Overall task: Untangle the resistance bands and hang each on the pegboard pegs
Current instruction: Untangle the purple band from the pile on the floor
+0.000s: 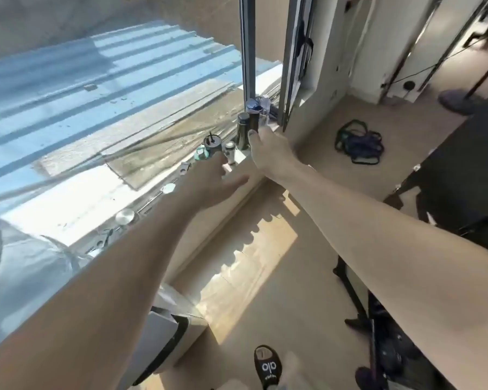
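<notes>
A tangled heap of dark green, blue and purple resistance bands (359,144) lies on the beige floor at the right, well away from both hands. My right hand (266,149) reaches to the bottles on the window sill, thumb against a dark bottle (244,128); its fingers are hidden behind the hand. My left hand (219,178) hovers lower left of it with straight fingers, close to a small silver-capped bottle (230,152), holding nothing. A black strap (304,49) hangs on a thin panel seen edge-on beside the window frame.
Several bottles and cups (212,143) stand along the sill (243,157) under the window. Black exercise equipment (457,175) fills the right side. Another person's shoe (457,101) is at the far right. My slippered foot (268,365) stands on the floor below.
</notes>
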### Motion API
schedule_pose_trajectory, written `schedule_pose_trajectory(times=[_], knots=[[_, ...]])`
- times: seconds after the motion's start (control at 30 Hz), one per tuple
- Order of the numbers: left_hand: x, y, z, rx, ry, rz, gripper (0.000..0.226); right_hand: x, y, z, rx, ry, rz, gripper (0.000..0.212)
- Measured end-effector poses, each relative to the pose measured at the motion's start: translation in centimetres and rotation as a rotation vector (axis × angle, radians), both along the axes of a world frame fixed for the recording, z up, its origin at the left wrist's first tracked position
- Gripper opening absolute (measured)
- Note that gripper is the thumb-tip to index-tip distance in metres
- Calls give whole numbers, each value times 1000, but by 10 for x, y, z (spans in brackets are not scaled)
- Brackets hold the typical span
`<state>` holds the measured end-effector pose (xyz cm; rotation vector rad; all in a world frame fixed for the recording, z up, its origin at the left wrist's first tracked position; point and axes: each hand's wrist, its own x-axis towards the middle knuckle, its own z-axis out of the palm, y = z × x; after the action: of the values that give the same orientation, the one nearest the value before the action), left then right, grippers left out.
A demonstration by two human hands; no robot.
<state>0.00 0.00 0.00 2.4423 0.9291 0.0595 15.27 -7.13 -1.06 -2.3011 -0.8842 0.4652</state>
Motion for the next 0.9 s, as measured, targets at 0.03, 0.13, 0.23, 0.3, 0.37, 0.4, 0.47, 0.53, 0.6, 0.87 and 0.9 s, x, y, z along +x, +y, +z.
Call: schedule_pose_trajectory(times=[0.03,0.13,0.23,0.3,0.37,0.4,0.47,0.53,0.6,0.87,0.9], knots=[[11,-2,-3,-4,11,-15,74,8,-6,0,-10,0,-12,49],[43,-7,-11,-4,36,-49,67,39,-18,-11,-27,4,-65,48],[79,-8,-19,0,52,-116,67,69,-23,-21,-58,11,-93,51],[100,-3,-22,46,89,-155,70,89,-22,-27,-74,8,-126,50],[123,6,-26,87,111,-193,72,109,-17,-33,-73,-3,-152,49],[134,11,-28,91,120,-215,72,118,-13,-37,-81,-5,-165,48],[157,25,-31,87,130,-252,72,137,-4,-42,-96,0,-187,47],[184,42,-34,85,142,-276,73,157,7,-45,-97,-3,-213,47],[214,59,-37,87,134,-311,75,180,17,-48,-99,-10,-252,47],[348,113,-40,80,139,-518,68,294,38,-44,-129,-34,-407,50],[366,116,-39,93,142,-549,67,309,38,-44,-127,-40,-429,49]])
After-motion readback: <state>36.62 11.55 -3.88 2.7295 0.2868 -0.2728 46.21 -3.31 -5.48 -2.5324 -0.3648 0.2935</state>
